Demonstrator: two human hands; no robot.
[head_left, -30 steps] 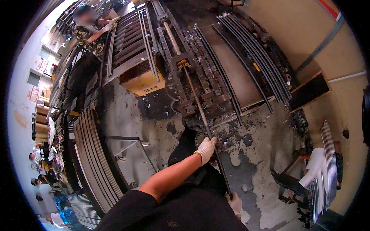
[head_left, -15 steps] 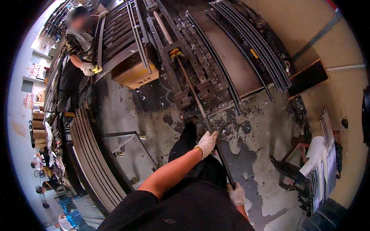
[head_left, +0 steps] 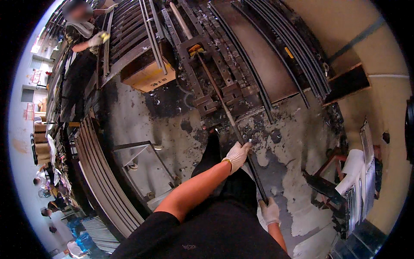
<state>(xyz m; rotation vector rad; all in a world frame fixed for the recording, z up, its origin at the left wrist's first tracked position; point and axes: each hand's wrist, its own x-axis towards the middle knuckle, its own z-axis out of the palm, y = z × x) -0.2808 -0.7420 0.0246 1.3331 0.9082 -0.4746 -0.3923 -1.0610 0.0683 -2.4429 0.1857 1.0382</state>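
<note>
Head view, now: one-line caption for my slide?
A person's gloved left hand and right hand hold a long rod extending over a dark machine.

The short-sleeved shirt [head_left: 189, 228] and trousers [head_left: 242, 187] are black, the gloves [head_left: 236, 156] white.

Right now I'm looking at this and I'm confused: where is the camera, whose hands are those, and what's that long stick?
The camera is on a person's head, looking down. Its wide lens makes straight things look bent. There's no robot here: the left hand and right hand are that person's own, in white gloves.

They hold a long rod. The right hand is near its lower end, and the left hand is farther up. The rod stretches over a dark metal machine frame, toward a yellow piece.

To the right, dark rods lie on a brown bench. To the left is a cardboard box. At upper left, you can see another person's gloved hand.
</note>
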